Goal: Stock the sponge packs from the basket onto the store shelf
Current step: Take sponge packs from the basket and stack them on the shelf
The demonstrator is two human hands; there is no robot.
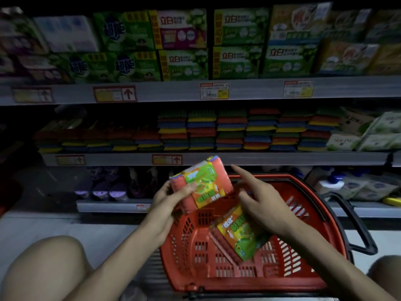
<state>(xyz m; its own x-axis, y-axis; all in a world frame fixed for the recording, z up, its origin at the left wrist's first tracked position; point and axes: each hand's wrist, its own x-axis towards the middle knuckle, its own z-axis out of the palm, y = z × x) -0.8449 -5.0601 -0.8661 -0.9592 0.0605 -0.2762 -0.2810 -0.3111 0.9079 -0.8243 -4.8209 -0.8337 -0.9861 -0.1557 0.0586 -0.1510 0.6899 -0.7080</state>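
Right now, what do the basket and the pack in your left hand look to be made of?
Basket: hard red plastic, judging by moulded slotted walls, with a black handle. Pack in the left hand: sponges, probably foam, in glossy printed plastic film; highlights show on the wrap.

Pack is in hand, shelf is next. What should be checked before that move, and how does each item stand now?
1. Left hand grips the held pack: ok.
2. Right hand free, fingers straight: ok.
3. Headroom above the lower left sponge stacks on the shelf: ok.
4. Basket emptied: not ok, a second pack lies inside.
5. Depth behind the stacks: cannot tell, too dark.
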